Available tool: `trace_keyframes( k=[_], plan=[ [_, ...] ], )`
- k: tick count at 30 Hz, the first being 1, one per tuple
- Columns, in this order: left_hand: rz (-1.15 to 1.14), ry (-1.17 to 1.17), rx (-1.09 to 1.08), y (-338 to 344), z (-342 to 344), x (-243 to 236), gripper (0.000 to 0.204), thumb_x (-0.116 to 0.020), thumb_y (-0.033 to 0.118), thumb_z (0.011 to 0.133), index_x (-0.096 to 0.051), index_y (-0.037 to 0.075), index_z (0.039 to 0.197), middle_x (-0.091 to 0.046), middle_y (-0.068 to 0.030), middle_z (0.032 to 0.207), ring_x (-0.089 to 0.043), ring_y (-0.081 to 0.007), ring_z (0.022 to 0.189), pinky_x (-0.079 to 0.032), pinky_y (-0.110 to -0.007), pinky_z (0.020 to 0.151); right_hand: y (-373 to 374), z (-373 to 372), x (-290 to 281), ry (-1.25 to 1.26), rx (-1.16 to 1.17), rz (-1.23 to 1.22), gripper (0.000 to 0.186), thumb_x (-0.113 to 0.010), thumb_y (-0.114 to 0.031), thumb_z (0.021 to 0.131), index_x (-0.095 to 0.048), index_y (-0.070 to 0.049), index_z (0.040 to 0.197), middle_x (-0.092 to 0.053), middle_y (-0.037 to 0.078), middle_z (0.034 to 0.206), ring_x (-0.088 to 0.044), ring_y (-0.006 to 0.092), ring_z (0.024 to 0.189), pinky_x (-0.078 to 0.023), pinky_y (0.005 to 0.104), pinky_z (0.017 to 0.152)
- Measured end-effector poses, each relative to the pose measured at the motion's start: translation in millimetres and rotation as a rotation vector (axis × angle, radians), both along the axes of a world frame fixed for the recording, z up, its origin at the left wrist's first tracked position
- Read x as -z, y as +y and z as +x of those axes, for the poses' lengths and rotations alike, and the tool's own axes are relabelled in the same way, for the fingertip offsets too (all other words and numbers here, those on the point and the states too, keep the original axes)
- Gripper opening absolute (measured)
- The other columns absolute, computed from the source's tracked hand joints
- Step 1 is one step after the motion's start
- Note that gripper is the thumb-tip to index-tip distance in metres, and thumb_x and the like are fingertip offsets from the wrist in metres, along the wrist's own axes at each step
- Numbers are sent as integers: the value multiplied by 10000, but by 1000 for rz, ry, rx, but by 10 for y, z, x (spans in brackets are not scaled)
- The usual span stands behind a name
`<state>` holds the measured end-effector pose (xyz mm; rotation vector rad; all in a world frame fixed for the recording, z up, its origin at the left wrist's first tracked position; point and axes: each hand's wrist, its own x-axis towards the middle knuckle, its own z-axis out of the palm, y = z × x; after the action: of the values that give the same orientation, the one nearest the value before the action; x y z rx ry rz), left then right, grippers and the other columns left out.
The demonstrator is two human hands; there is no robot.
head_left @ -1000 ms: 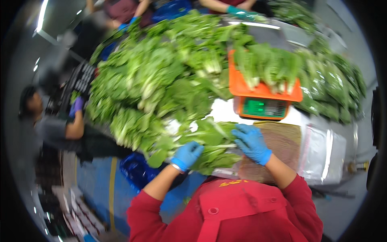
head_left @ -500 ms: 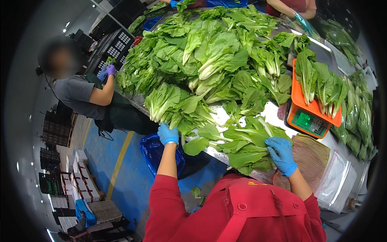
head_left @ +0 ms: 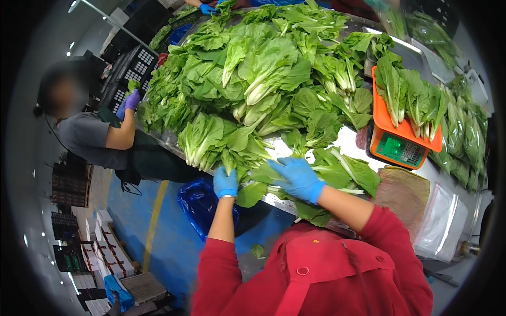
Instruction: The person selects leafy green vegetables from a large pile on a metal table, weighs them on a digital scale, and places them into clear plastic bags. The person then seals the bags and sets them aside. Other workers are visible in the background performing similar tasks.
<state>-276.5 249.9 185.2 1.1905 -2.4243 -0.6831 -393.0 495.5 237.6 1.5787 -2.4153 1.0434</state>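
Observation:
Gloved in blue, my left hand [head_left: 225,184] grips the lower end of a bunch of leafy greens [head_left: 203,142] at the table's near edge. My right hand [head_left: 298,179] is just right of it, fingers stretched and apart over loose leaves [head_left: 353,174] with pale stems. A large heap of greens [head_left: 269,68] covers much of the metal table [head_left: 345,138]. To the right, an orange scale [head_left: 395,147] carries several bunches on its tray, and a folded brownish cloth [head_left: 400,197] lies below it.
A co-worker [head_left: 95,137] in grey stands left, purple gloves at the heap. Another person's blue glove [head_left: 207,8] shows at top. Bagged greens [head_left: 469,147] and clear bags [head_left: 440,221] lie right. A blue plastic-lined container [head_left: 197,208] is below the edge; stacked boxes [head_left: 113,247] stand bottom left.
My right hand has moved left, from the loose leaves' right side toward my left hand, its fingers spreading. My left hand has risen to the bunch at the edge. The view has also shifted.

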Motion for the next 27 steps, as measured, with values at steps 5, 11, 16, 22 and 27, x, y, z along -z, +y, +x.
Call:
trace_keyframes(
  k=[5,11,16,22,27],
  plan=[
    [581,294,-169,65,13,182,240,-693,190,836,-604,-11,931,-605,-25,732,-548,-100,579,-431,-243,491,-390,-30,568,21,-8,252,505,-528,-74,814,-487,-162,1310,-531,193,1214,-589,331,958,-469,409,828],
    [1201,599,-102,324,207,-246,140,-645,166,889,-598,56,962,-642,-50,818,-590,-131,632,-412,-235,458,293,-140,410,-219,80,390,421,-558,-75,820,-529,-126,1237,-589,143,888,-589,350,856,-481,468,724],
    [1448,739,122,829,225,-448,319,-617,164,910,-554,57,1204,-648,-61,992,-622,-161,802,-467,-238,555,411,-48,-112,-130,44,87,483,-662,-159,781,-543,-86,1244,-623,167,962,-619,355,838,-500,422,765],
    [1387,553,434,1544,90,-612,364,-491,175,963,-417,83,1308,-584,-67,1092,-594,-149,878,-493,-272,595,438,239,-356,-1088,-51,-336,364,-627,-223,899,-574,-14,1192,-652,128,1010,-626,220,852,-504,332,761],
    [1319,269,649,1916,-273,-954,568,-491,241,951,-241,76,1434,-623,-129,1048,-658,-196,803,-510,-265,575,818,177,-388,-1629,122,-672,336,-625,-152,913,-573,22,1195,-643,20,1005,-573,69,858,-489,231,777]
  ],
)
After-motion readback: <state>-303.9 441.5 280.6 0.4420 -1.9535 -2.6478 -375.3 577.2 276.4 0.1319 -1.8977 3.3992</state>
